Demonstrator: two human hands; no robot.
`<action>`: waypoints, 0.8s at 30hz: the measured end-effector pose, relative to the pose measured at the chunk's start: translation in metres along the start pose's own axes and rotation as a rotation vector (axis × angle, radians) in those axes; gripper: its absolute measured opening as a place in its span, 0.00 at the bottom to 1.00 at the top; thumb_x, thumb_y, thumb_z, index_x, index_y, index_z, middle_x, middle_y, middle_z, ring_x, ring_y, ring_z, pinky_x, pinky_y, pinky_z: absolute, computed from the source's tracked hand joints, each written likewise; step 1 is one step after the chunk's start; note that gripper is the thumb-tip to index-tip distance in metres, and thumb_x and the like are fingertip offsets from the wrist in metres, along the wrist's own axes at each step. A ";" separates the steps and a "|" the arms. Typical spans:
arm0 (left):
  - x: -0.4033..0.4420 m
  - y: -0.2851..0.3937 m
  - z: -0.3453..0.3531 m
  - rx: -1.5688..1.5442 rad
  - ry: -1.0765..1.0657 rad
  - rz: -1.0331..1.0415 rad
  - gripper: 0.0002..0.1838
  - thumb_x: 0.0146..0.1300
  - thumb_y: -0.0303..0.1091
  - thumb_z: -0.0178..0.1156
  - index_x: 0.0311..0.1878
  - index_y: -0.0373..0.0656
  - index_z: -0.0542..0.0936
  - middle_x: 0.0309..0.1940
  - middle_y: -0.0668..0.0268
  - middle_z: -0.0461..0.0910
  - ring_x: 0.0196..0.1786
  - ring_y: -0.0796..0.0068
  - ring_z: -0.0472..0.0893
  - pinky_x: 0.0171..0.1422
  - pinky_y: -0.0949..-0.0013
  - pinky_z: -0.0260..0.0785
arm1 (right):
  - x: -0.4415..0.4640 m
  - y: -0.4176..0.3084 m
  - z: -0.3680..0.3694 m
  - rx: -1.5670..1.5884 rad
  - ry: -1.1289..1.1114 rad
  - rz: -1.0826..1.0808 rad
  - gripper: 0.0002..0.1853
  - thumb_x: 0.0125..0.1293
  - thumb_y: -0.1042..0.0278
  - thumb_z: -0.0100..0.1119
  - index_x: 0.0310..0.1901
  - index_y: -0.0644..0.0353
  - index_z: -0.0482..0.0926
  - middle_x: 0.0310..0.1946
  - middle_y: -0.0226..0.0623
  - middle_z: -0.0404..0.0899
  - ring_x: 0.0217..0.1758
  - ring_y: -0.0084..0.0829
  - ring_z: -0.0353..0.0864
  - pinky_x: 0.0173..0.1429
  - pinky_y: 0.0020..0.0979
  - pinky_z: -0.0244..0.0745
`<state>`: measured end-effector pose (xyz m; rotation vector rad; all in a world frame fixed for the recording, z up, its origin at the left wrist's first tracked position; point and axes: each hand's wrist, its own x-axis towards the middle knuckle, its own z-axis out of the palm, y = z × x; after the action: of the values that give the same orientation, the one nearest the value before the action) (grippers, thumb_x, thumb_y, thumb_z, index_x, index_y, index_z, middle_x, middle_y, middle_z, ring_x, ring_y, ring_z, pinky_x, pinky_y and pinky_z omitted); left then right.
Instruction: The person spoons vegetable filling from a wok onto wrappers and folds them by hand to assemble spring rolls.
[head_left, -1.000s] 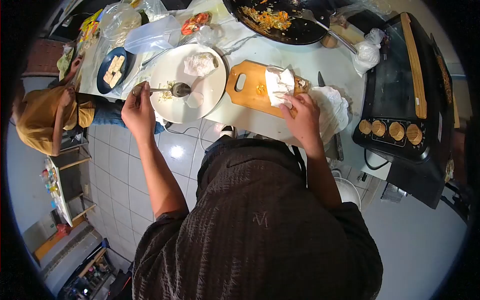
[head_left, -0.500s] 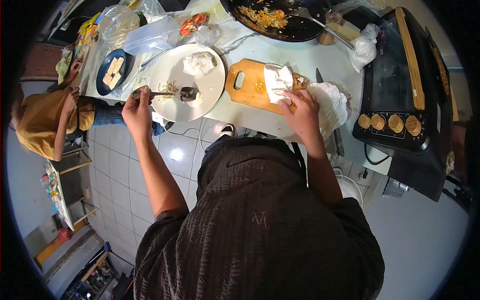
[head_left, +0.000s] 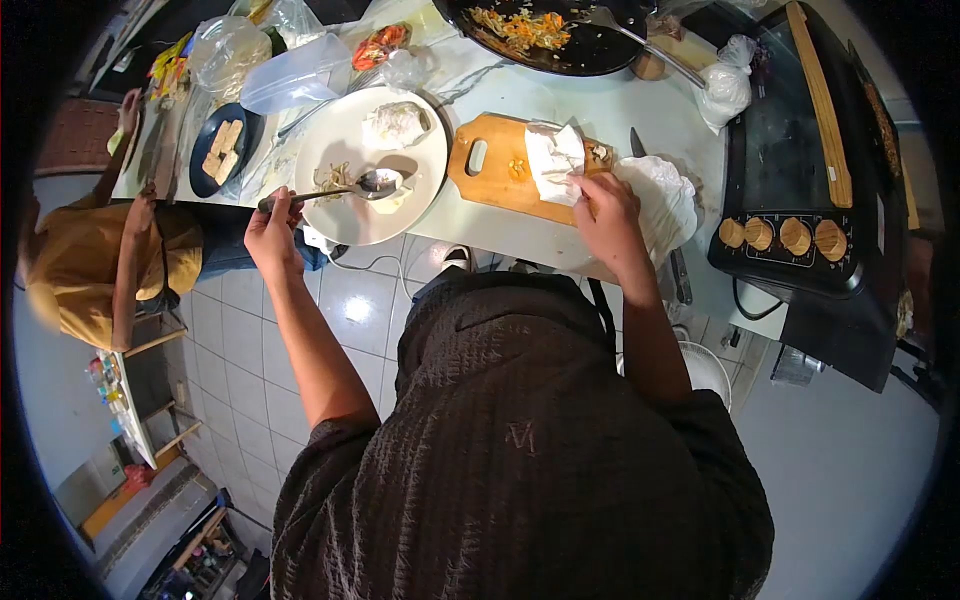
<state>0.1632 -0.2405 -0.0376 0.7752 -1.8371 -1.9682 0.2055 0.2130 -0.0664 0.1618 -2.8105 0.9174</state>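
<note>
On the table (head_left: 600, 105), the plate (head_left: 425, 182) sat left of the cutting board (head_left: 502, 192), with the dish (head_left: 202, 138) farther left. The knife (head_left: 681, 278) lay right of the board, the pan (head_left: 605, 52) beyond, the oven (head_left: 780, 125) far right.

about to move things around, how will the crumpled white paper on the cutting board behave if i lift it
The white paper is probably light and floppy, since it looks thin and creased. Its folds may shift or open when lifted, as the right hand pinches only one lower corner.
</note>
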 end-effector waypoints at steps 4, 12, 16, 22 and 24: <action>0.009 -0.002 -0.008 -0.003 0.039 -0.009 0.09 0.64 0.30 0.69 0.42 0.35 0.83 0.35 0.63 0.85 0.33 0.74 0.83 0.39 0.74 0.73 | 0.001 -0.002 -0.002 0.013 -0.020 0.013 0.15 0.61 0.70 0.56 0.48 0.51 0.85 0.45 0.37 0.81 0.52 0.45 0.77 0.59 0.48 0.68; 0.003 0.017 0.005 -0.089 0.032 -0.059 0.07 0.63 0.28 0.69 0.41 0.35 0.83 0.35 0.62 0.85 0.33 0.73 0.83 0.40 0.74 0.73 | 0.002 0.004 0.000 0.029 0.018 -0.033 0.15 0.61 0.71 0.55 0.48 0.51 0.85 0.43 0.38 0.81 0.50 0.46 0.77 0.57 0.46 0.70; 0.009 0.011 0.007 -0.085 0.015 -0.076 0.07 0.63 0.28 0.69 0.41 0.35 0.83 0.35 0.62 0.85 0.33 0.73 0.83 0.40 0.74 0.74 | 0.003 0.002 -0.001 0.036 0.025 -0.034 0.15 0.61 0.72 0.55 0.47 0.52 0.85 0.42 0.38 0.82 0.48 0.46 0.78 0.55 0.47 0.70; 0.000 0.014 0.026 -0.080 -0.023 -0.095 0.07 0.63 0.26 0.69 0.41 0.34 0.83 0.35 0.61 0.84 0.33 0.73 0.82 0.41 0.74 0.76 | 0.003 0.003 -0.001 0.053 0.056 -0.038 0.14 0.60 0.73 0.55 0.46 0.53 0.85 0.41 0.37 0.82 0.47 0.46 0.78 0.54 0.47 0.69; -0.008 0.015 0.044 -0.093 -0.080 -0.073 0.06 0.64 0.25 0.67 0.41 0.34 0.82 0.35 0.62 0.84 0.34 0.75 0.82 0.40 0.76 0.78 | 0.004 0.007 0.002 0.082 0.057 -0.036 0.14 0.61 0.73 0.55 0.46 0.52 0.85 0.41 0.36 0.82 0.47 0.46 0.78 0.54 0.46 0.69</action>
<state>0.1414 -0.2021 -0.0209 0.7554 -1.7700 -2.1424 0.2004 0.2178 -0.0711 0.1939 -2.7107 1.0126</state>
